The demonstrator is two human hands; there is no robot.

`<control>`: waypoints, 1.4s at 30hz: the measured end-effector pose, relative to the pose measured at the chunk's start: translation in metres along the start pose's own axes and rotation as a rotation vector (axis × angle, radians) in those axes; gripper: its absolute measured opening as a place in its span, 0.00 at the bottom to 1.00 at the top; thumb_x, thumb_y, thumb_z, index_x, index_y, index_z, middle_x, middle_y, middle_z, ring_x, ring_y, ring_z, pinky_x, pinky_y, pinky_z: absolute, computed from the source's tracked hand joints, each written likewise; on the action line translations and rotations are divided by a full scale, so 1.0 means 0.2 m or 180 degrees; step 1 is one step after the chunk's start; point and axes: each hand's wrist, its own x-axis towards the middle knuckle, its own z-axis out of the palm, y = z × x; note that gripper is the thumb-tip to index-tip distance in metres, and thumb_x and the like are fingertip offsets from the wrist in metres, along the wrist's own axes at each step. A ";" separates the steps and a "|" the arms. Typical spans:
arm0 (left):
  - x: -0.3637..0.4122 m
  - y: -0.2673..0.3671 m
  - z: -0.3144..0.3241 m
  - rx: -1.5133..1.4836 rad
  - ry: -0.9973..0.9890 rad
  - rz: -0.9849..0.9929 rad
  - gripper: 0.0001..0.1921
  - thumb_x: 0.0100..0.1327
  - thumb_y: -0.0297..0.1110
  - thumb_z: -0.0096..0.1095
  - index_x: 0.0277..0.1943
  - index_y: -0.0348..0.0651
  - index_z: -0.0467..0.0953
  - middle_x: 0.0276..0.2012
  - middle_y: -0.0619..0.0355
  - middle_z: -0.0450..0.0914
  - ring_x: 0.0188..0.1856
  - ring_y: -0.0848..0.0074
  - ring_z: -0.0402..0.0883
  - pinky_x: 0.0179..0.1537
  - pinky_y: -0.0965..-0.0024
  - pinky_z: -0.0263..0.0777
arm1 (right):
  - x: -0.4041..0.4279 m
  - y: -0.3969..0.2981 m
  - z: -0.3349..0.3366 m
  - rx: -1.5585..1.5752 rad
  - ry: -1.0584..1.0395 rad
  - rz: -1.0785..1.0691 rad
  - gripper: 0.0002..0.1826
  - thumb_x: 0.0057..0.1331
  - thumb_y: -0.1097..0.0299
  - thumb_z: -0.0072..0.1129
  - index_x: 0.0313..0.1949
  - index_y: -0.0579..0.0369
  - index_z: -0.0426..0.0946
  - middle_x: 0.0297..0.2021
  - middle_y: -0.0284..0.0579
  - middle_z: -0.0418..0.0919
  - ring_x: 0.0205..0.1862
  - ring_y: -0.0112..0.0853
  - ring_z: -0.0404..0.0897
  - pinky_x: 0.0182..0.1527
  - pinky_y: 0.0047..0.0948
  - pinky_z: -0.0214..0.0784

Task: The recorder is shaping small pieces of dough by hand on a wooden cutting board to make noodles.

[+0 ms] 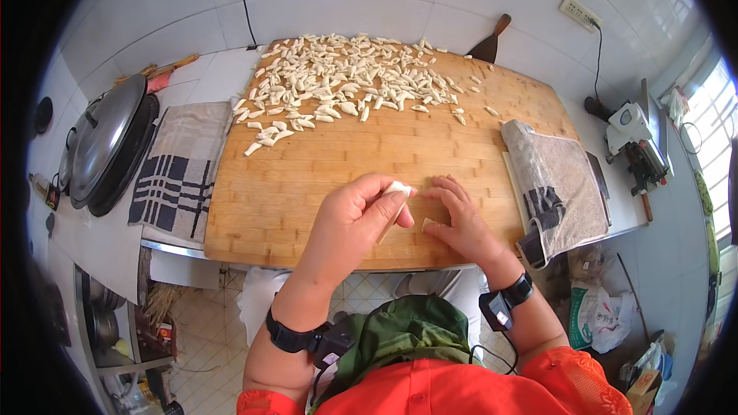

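Note:
My left hand [363,216] is raised above the near part of a bamboo board [323,167], pinching a small piece of pale dough [397,188] between thumb and fingers. A thin strip, perhaps a stick, shows below that hand. My right hand [461,222] is just to its right, fingers spread and low over the board. A small pale flat piece [427,222] lies at the right thumb tip; whether it is gripped cannot be told. Many short, hollow-looking dough pieces [351,72] lie scattered over the board's far part.
A folded towel [559,184] lies at the board's right edge, a checked cloth [179,173] at its left. A lidded pan [112,144] stands far left. A dark broad-bladed tool [488,46] leans on the back wall. A hand-cranked machine [637,144] stands at right.

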 end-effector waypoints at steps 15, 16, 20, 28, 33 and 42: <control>-0.01 0.01 -0.02 -0.0146 -0.0030 -0.0299 0.12 0.73 0.32 0.50 0.48 0.32 0.76 0.26 0.61 0.76 0.30 0.80 0.77 0.34 0.77 0.71 | 0.18 0.08 0.01 0.0119 -0.0230 0.0072 0.38 0.49 0.68 0.72 0.62 0.47 0.68 0.67 0.55 0.59 0.72 0.51 0.52 0.70 0.41 0.52; -0.01 0.01 -0.02 -0.0145 -0.0027 -0.0298 0.12 0.73 0.32 0.50 0.48 0.32 0.76 0.26 0.61 0.76 0.30 0.80 0.77 0.34 0.77 0.71 | 0.20 0.09 0.01 0.0120 -0.0232 0.0069 0.38 0.49 0.68 0.72 0.62 0.47 0.68 0.67 0.55 0.59 0.72 0.51 0.52 0.70 0.41 0.52; -0.01 -0.02 -0.02 -0.0294 0.0016 -0.0213 0.12 0.73 0.32 0.51 0.49 0.33 0.76 0.25 0.62 0.75 0.28 0.84 0.74 0.31 0.80 0.67 | 0.25 0.09 -0.02 -0.0034 -0.0530 0.0179 0.41 0.48 0.65 0.74 0.63 0.45 0.66 0.68 0.56 0.56 0.72 0.50 0.51 0.70 0.40 0.51; -0.02 0.00 -0.04 -0.0286 0.0075 -0.0105 0.11 0.73 0.31 0.51 0.50 0.33 0.76 0.25 0.63 0.74 0.29 0.86 0.73 0.30 0.81 0.64 | 0.34 0.09 -0.06 -0.0138 -0.0851 0.0296 0.47 0.45 0.61 0.76 0.65 0.44 0.63 0.71 0.57 0.51 0.73 0.51 0.50 0.71 0.41 0.50; -0.03 0.00 -0.05 -0.0285 0.0159 -0.0074 0.12 0.73 0.32 0.51 0.49 0.33 0.76 0.25 0.63 0.75 0.29 0.85 0.74 0.30 0.81 0.65 | 0.36 0.09 -0.04 -0.0152 -0.0767 0.0419 0.48 0.45 0.60 0.76 0.67 0.43 0.62 0.71 0.57 0.50 0.73 0.51 0.49 0.71 0.41 0.50; 0.00 -0.03 -0.11 -0.0298 0.0220 -0.0258 0.13 0.73 0.33 0.50 0.48 0.32 0.76 0.26 0.61 0.75 0.30 0.80 0.76 0.35 0.77 0.69 | 0.41 0.12 -0.01 -0.0175 -0.0533 0.0358 0.42 0.49 0.62 0.73 0.65 0.45 0.65 0.70 0.57 0.52 0.72 0.51 0.51 0.70 0.42 0.52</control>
